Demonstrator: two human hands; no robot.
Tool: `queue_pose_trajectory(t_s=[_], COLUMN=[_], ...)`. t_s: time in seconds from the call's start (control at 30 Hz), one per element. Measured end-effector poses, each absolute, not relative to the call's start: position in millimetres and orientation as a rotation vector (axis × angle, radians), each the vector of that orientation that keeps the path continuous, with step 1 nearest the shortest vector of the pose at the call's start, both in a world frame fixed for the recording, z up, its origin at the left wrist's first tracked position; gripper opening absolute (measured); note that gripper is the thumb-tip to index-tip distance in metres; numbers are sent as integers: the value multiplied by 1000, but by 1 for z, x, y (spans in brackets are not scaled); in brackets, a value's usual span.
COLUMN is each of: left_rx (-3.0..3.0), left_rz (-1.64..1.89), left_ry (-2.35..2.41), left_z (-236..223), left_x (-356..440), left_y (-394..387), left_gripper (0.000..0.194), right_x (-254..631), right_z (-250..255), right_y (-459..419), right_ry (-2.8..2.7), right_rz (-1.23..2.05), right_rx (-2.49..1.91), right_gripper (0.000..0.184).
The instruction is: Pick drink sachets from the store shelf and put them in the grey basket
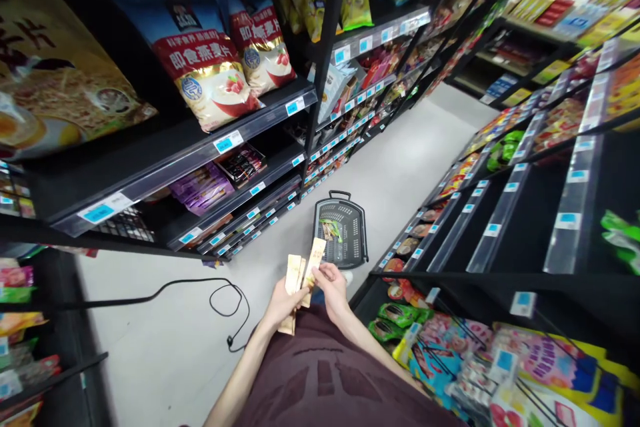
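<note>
My left hand (281,307) is closed around a small bundle of long tan snack packets (293,278), held upright in front of my waist. My right hand (330,284) pinches one more tan packet (316,256) by its lower end, right beside the bundle. Just beyond my hands a dark grey shopping basket (357,230) stands on the pale floor, with a green and tan packet lying inside it.
Black shelving lines both sides of the aisle: big oat bags (210,60) on the upper left, snack packs (450,347) on the lower right. A black cable (220,297) loops across the floor to my left. The pale floor runs on toward the far end.
</note>
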State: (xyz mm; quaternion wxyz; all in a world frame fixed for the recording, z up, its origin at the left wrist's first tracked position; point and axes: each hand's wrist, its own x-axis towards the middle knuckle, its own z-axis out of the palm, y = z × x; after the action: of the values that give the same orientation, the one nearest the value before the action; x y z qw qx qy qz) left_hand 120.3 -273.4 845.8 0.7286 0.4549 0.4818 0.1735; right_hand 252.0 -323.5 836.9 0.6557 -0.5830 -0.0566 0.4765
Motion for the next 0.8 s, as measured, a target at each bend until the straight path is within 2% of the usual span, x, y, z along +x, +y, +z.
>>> queue_pose_trajectory(t_s=[0.23,0.47,0.7,0.8], left_rx=[999,977,1002,955], left_rz=[363,265,48,-33], left_ry=[1117,1149,1380,1454], left_z=[839,815,774,749], left_x=[105,129,160,172], left_y=[-273,-272,-251,-248], left_gripper=[38,42,48,54], right_x=[248,278,316,348], right_z=[830,805,735,689], right_y=[-327,-340,-310,-283], right_ry=[-321,-486,-454,-267], right_rz=[1428,1518,1515,1458], right_rx=[-1382,-1351,-1399,-1480], right_gripper=[35,38,35,42])
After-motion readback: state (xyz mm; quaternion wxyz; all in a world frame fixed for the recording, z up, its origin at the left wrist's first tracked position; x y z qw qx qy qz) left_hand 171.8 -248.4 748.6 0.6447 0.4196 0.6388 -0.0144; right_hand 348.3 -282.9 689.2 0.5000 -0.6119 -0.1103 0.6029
